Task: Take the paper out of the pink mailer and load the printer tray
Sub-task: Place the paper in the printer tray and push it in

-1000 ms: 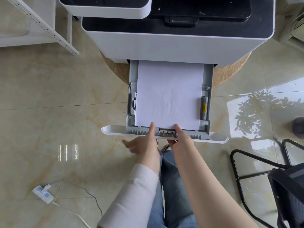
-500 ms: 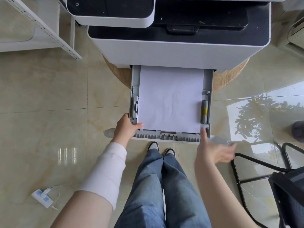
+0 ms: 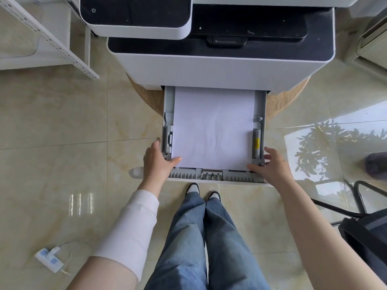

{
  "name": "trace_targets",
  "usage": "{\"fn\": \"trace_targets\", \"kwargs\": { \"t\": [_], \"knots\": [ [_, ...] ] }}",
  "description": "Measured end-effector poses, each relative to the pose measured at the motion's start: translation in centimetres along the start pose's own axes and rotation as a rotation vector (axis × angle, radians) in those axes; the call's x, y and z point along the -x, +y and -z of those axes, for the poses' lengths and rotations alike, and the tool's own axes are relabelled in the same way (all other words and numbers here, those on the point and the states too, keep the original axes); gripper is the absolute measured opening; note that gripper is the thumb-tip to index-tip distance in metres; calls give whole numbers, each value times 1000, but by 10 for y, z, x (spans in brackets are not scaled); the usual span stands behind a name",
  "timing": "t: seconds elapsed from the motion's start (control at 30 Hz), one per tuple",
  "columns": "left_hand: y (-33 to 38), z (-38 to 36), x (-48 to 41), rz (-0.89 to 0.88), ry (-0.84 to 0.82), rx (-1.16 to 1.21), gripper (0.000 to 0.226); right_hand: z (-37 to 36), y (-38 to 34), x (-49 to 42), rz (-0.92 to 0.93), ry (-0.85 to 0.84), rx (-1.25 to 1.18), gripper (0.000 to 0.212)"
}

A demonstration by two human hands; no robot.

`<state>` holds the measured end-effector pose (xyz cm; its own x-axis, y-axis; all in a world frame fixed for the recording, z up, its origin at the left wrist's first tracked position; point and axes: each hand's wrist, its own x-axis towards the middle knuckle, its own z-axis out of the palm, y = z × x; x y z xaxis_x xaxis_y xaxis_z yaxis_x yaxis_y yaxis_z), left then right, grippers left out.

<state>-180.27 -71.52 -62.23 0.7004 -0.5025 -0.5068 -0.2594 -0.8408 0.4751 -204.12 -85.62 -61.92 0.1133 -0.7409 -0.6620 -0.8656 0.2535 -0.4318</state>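
A stack of white paper (image 3: 213, 128) lies flat in the grey printer tray (image 3: 211, 175), which is pulled out from the white and black printer (image 3: 219, 65). My left hand (image 3: 158, 160) grips the tray's front left corner, thumb resting on the paper's corner. My right hand (image 3: 272, 166) grips the front right corner, thumb on the paper edge, fingers along the tray's outer side. No pink mailer is in view.
The printer stands on a round wooden stand (image 3: 287, 99) on a glossy tiled floor. A white shelf frame (image 3: 52, 42) is at the left, a power strip (image 3: 49, 259) lies at lower left, and a black chair (image 3: 364, 231) is at the right. My legs and shoes are below the tray.
Both hands moved from the tray's front middle out to its corners. The right hand, open beside the tray half a second ago, now holds the right corner. The view shifted down.
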Motion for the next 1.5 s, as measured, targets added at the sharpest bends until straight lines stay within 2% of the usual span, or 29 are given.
{"fn": "trace_targets", "kwargs": {
  "t": [0.03, 0.1, 0.2, 0.3, 0.47, 0.77, 0.87, 0.93, 1.03, 1.17, 1.23, 1.33, 1.5],
  "knots": [
    [2, 2, 3, -73, 119, 55, 68, 0, -1, 4, 51, 68, -56, 71],
    [9, 4, 7, -179, 304, 151, 50, -3, -6, 11, 176, 259, -133, 54],
    [17, 2, 0, -216, 330, 170, 30, -12, -16, 12, 238, 424, -161, 26],
    [18, -2, -9, -220, 314, 120, 20, -17, -25, 8, 181, 476, -174, 21],
    [18, -4, -11, -219, 321, 135, 20, -22, -34, 6, 55, 509, -229, 22],
    [15, -6, -11, -248, 332, 161, 25, -19, -28, 4, 92, 496, -248, 23],
    [13, -6, -8, -259, 306, 171, 30, -18, -23, 7, 185, 427, -236, 26],
    [8, -2, 0, -294, 238, 145, 37, -16, -10, 14, 364, 378, -176, 38],
    [-12, 13, 23, -418, 169, 93, 52, -15, 20, 31, 592, 453, 42, 61],
    [-61, 20, 38, -621, 181, -291, 76, -23, 59, 44, 676, 502, 283, 82],
    [-80, 13, 31, -633, 172, -430, 71, -29, 70, 37, 635, 493, 345, 79],
    [-92, 5, 20, -722, 324, -454, 51, -36, 75, 28, 595, 530, 304, 74],
    [-85, 13, 14, -838, 395, -412, 57, -26, 68, 26, 659, 623, 217, 63]
  ]
}}
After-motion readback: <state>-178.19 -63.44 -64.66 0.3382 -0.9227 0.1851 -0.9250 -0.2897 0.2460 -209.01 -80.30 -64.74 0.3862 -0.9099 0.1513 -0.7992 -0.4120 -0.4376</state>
